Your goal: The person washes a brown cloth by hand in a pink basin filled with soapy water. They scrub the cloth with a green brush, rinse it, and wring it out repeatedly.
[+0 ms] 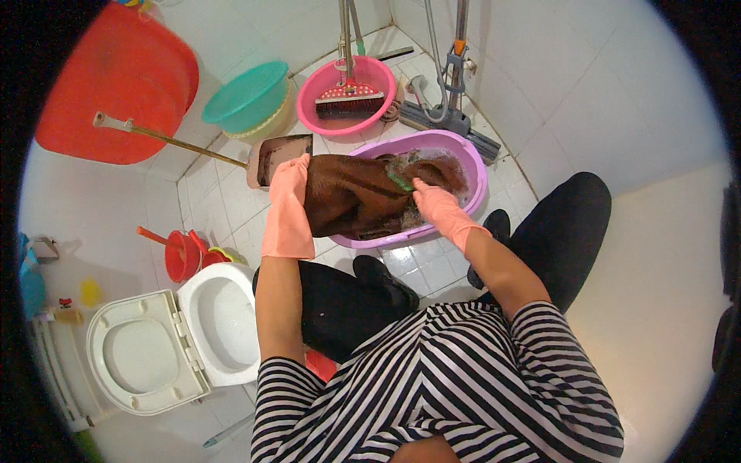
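A purple oval tub (480, 179) stands on the floor in front of me, with foamy, dirty water in its far right part. Across it lies a wet brown cloth (351, 189), its left end drawn out over the tub's side. My left hand (289, 202), in a pink rubber glove, is closed on that left end and holds it up; the fingertips are partly hidden. My right hand (440, 207), gloved the same way, grips a small green scrubbing brush (400, 182) against the cloth inside the tub. The brush's bristles cannot be seen.
Behind the tub stand a pink basin (303, 104) with a broom (349, 94) in it and a grey flat mop (444, 116). A dustpan (279, 151) is beside my left glove. At left are a toilet (224, 324), a red bucket (182, 258) and a green basin (247, 96).
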A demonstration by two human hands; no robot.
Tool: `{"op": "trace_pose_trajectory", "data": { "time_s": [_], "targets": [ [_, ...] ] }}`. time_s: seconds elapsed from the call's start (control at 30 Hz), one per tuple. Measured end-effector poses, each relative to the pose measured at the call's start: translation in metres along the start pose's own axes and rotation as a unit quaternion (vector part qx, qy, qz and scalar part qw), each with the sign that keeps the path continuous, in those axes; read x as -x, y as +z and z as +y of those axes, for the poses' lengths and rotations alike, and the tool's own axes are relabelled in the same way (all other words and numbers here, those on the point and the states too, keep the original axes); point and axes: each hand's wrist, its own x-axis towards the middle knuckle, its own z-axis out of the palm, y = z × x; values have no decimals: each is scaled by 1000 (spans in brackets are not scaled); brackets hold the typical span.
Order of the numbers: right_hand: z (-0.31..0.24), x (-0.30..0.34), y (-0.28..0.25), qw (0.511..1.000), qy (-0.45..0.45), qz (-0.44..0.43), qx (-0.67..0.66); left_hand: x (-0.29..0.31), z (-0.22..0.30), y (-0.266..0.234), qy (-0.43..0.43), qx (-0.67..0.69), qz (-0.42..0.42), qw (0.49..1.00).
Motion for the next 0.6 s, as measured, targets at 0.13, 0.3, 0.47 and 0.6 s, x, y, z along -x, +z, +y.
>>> {"op": "trace_pose_trajectory", "data": {
  "time_s": [0.13,0.3,0.47,0.6],
  "targets": [
    [-8,7,-8,962,-2,112,-250,-10,-7,-4,-30,391,-71,917],
    [-142,52,-5,879,-311,195,-303,-12,-19,-19,14,101,-22,994],
    [-107,26,3,979,-99,28,-174,22,4,-42,-52,407,34,911],
    [-29,-3,22,993,-65,61,-79,40,31,-46,-13,555,-84,828]
  ]
}}
